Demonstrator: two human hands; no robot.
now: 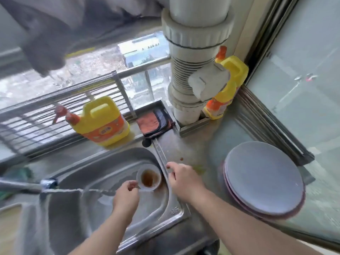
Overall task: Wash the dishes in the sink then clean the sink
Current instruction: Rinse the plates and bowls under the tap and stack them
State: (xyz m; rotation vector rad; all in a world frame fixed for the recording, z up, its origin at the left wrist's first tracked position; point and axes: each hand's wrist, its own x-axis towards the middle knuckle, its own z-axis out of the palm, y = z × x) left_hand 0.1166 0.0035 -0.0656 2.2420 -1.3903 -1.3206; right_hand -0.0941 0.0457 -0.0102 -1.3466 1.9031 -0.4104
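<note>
Detergent jugs: two are standing, one by the rack (103,122), one behind the pipe (227,85)
Plates (263,179): two are showing, stacked
Small bowls (149,178): one
Cloths (155,122): one is lying folded
Hands: two, left (126,196) and right (184,179)

bright daylight comes through the window (103,70); motion blur softens everything, and wide-angle distortion bends the edges.
</note>
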